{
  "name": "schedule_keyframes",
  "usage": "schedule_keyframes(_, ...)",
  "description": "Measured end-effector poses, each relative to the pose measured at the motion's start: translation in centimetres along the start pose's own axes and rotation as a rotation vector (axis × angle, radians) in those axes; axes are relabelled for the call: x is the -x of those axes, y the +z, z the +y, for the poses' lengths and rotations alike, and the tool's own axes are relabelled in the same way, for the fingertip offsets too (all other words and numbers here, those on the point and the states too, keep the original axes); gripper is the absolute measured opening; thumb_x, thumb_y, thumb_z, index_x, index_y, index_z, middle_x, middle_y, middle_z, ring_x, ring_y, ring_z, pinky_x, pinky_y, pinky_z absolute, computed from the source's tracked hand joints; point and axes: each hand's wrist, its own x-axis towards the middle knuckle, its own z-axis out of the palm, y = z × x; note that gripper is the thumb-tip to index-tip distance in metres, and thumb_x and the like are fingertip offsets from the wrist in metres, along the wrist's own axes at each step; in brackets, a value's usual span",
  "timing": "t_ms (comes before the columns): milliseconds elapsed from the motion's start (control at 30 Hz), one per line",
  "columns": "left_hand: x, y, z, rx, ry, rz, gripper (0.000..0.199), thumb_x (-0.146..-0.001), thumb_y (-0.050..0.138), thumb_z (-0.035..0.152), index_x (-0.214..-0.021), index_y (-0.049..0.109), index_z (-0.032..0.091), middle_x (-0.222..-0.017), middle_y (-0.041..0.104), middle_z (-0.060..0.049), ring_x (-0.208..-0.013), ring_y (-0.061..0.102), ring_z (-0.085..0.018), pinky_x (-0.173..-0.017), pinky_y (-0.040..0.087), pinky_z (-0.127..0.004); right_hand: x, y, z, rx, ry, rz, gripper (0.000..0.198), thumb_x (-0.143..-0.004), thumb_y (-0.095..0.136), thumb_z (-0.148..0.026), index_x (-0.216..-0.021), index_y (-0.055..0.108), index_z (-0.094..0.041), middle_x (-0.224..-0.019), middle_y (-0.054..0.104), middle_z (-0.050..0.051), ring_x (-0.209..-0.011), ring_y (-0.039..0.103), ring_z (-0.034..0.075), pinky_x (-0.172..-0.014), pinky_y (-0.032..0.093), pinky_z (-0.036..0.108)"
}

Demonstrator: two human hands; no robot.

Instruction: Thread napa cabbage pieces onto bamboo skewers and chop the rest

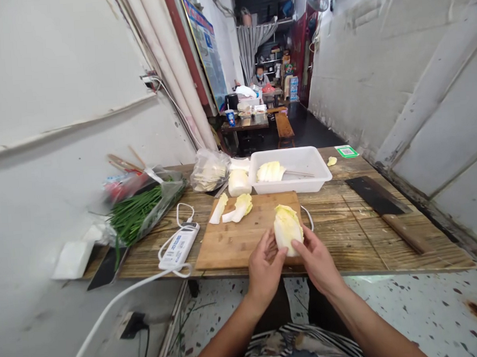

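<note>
A small head of napa cabbage [288, 230], white below with yellow leaf tips, is held upright between my two hands over the right front of the wooden cutting board [250, 245]. My left hand [266, 260] grips its lower left side, thumb on the front. On the lower right side my right hand [316, 259] presses with its thumb, the fingers round the back partly hidden. Two loose cabbage leaves, a narrow one [219, 209] and a wider one [238, 208], lie on the board's far left.
Behind the board stands a white plastic bin [293, 185] with cabbage leaves and a thin stick inside. A cleaver [386, 212] lies to the right. Leftward are a power strip [180, 245] and bagged green chives [137, 211]. A person [260, 79] sits far back.
</note>
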Motion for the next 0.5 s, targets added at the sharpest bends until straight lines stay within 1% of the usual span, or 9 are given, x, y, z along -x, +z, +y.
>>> schedule_keyframes(67, -0.3, -0.1, 0.1, 0.083, -0.046, -0.030, 0.055, -0.076, 0.065, 0.024, -0.127, 0.047, 0.014, -0.129, 0.055, -0.015, -0.118, 0.054, -0.023, -0.098, 0.047, -0.035, -0.1, -0.2, -0.1, 0.012, 0.005, -0.010, 0.052, -0.071, 0.074, -0.030, -0.118, 0.050, -0.024, -0.127, 0.055, 0.005, -0.119, 0.048, 0.022, -0.104, 0.031, 0.039)
schedule_keyframes(133, -0.4, -0.1, 0.1, 0.133, -0.083, -0.042, 0.056, -0.073, 0.067, 0.024, -0.125, 0.049, 0.014, -0.129, 0.055, -0.016, -0.117, 0.054, -0.024, -0.098, 0.047, -0.036, -0.2, -0.3, -0.1, 0.011, 0.020, -0.027, 0.054, -0.070, 0.075, -0.030, -0.116, 0.047, -0.025, -0.121, 0.060, 0.004, -0.114, 0.052, 0.022, -0.099, 0.038, 0.039)
schedule_keyframes(233, -0.5, -0.2, 0.3, 0.176, -0.120, -0.028, 0.058, -0.069, 0.072, 0.023, -0.123, 0.052, 0.014, -0.127, 0.057, -0.014, -0.116, 0.055, -0.024, -0.098, 0.047, -0.036, -0.2, -0.6, -0.2, 0.003, 0.065, -0.068, 0.055, -0.070, 0.075, -0.031, -0.115, 0.043, -0.027, -0.108, 0.066, 0.004, -0.098, 0.061, 0.022, -0.083, 0.049, 0.038)
schedule_keyframes(300, -0.6, -0.4, 0.4, 0.215, -0.163, -0.039, 0.058, -0.068, 0.074, 0.023, -0.121, 0.055, 0.015, -0.125, 0.059, -0.013, -0.115, 0.056, -0.024, -0.098, 0.046, -0.036, -0.3, -0.8, -0.3, 0.004, 0.090, -0.087, 0.054, -0.070, 0.075, -0.031, -0.114, 0.043, -0.027, -0.106, 0.067, 0.005, -0.092, 0.064, 0.022, -0.074, 0.052, 0.036)
schedule_keyframes(367, -0.8, -0.9, 0.7, 0.256, -0.210, -0.079, 0.056, -0.067, 0.075, 0.024, -0.119, 0.058, 0.015, -0.123, 0.060, -0.012, -0.114, 0.056, -0.024, -0.097, 0.046, -0.035, -0.4, -1.1, -0.4, 0.011, 0.098, -0.089, 0.054, -0.071, 0.075, -0.031, -0.117, 0.046, -0.026, -0.109, 0.066, 0.005, -0.094, 0.063, 0.022, -0.076, 0.051, 0.035)
schedule_keyframes(433, -1.1, -1.4, 0.9, 0.268, -0.231, -0.110, 0.052, -0.068, 0.074, 0.025, -0.117, 0.060, 0.015, -0.121, 0.062, -0.012, -0.111, 0.058, -0.024, -0.095, 0.047, -0.033, -0.6, -1.3, -0.5, 0.021, 0.092, -0.077, 0.054, -0.070, 0.075, -0.031, -0.118, 0.051, -0.025, -0.114, 0.065, 0.006, -0.100, 0.061, 0.022, -0.083, 0.049, 0.035)
schedule_keyframes(500, -1.4, -1.9, 1.1, 0.229, -0.232, -0.096, 0.048, -0.070, 0.073, 0.029, -0.115, 0.062, 0.015, -0.117, 0.064, -0.011, -0.105, 0.061, -0.022, -0.088, 0.050, -0.030, -0.8, -1.5, -0.7, 0.034, 0.088, -0.059, 0.052, -0.070, 0.075, -0.033, -0.117, 0.056, -0.024, -0.118, 0.063, 0.006, -0.103, 0.059, 0.022, -0.087, 0.047, 0.034)
